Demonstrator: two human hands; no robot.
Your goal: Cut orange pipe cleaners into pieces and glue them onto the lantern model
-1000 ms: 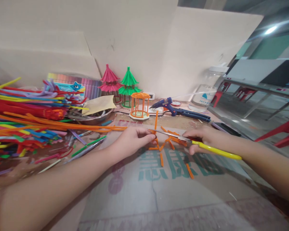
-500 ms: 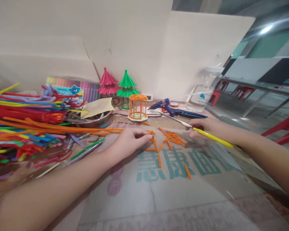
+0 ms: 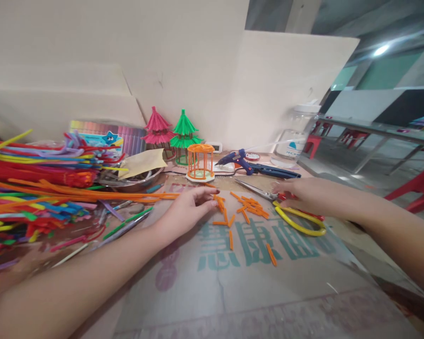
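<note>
My left hand (image 3: pixel 185 212) rests beside short orange pipe-cleaner pieces (image 3: pixel 221 203); thumb and forefinger are apart with nothing visible between them. My right hand (image 3: pixel 291 192) is closed at the pivot and red handle of a pair of scissors (image 3: pixel 298 220), whose yellow handle faces me and whose blades point left. Some of its fingers are hidden behind the hand. More cut orange pieces (image 3: pixel 252 206) lie in a loose pile between the hands. Just beyond stands a round orange cage-like frame (image 3: pixel 200 162) on a pale base.
A blue glue gun (image 3: pixel 236 160) and a dark blue long-handled tool (image 3: pixel 275 170) lie behind the scissors. Pink (image 3: pixel 158 127) and green (image 3: pixel 185 132) pagoda models stand at the back. Bundled pipe cleaners (image 3: pixel 38 179) and a metal bowl (image 3: pixel 137 182) fill the left; a clear jug (image 3: pixel 293 141) stands right.
The scissors have turned from edge-on and raised to lying flatter, lower on the sheet. My left thumb and forefinger have parted beside the orange pieces.
</note>
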